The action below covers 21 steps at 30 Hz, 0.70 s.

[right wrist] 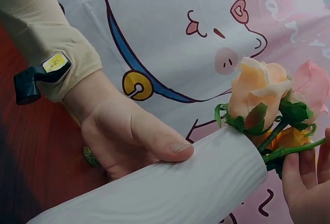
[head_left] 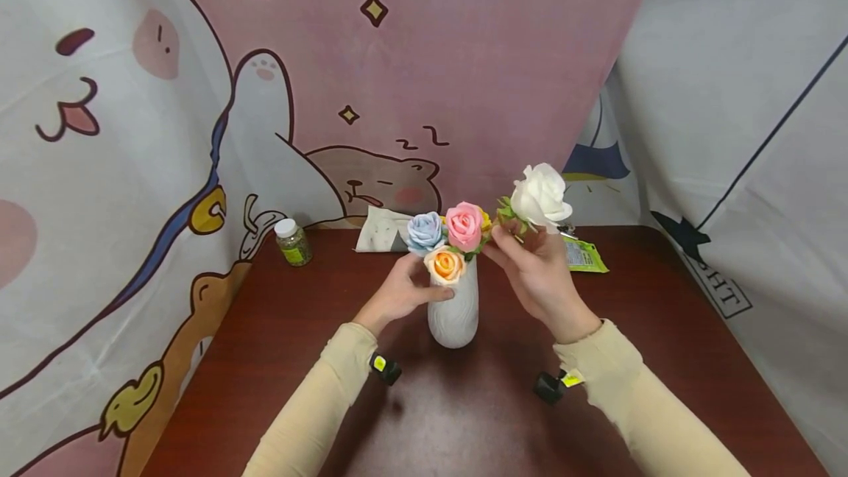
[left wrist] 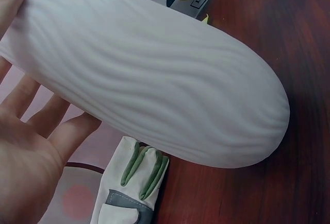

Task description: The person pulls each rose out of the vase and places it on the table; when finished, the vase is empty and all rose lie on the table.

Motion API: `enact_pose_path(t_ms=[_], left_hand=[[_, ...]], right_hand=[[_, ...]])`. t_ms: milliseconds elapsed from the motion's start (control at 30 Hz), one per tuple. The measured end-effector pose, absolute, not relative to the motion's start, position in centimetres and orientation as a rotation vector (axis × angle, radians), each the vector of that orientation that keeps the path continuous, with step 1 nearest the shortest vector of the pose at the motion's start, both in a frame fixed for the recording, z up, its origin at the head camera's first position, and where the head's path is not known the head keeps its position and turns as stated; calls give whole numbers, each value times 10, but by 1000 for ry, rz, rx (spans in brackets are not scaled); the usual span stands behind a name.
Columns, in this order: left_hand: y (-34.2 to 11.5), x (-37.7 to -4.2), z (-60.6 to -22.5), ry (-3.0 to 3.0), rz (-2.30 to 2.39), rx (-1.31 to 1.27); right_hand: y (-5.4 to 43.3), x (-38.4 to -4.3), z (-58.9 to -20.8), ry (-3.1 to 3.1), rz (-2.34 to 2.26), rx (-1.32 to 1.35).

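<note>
A white vase (head_left: 453, 308) with a wavy relief stands on the table. My left hand (head_left: 404, 291) holds it near the top, thumb (right wrist: 175, 149) on one side and fingers round the other. Blue (head_left: 425, 231), pink (head_left: 464, 226) and peach (head_left: 444, 265) artificial roses stick out of its mouth, with a yellow flower (head_left: 486, 221) partly hidden behind. To the right of the mouth, my right hand (head_left: 533, 263) pinches a white artificial rose (head_left: 542, 197) below its bloom. In the right wrist view, its green stem (right wrist: 296, 149) lies across the vase's rim.
A white-lidded jar (head_left: 293, 243) stands at the back left of the brown table (head_left: 278, 381). Behind the vase lies a white work glove (left wrist: 136, 177) with green trim. A green packet (head_left: 584, 255) lies past my right hand. Printed cloth (head_left: 464, 57) hangs behind.
</note>
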<state>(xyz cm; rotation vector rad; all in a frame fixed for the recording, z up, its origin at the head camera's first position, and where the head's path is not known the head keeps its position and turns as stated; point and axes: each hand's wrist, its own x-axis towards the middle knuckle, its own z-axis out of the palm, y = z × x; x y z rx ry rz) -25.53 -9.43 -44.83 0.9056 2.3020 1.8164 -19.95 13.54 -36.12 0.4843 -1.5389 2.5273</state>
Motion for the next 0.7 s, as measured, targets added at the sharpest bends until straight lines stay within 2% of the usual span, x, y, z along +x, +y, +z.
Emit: enact_pose_path(t_ms=[700], left_hand=[[-94,-257,-451,2318,1822,948]], right_hand=[[140,-206,-353,-1565,2474,398]])
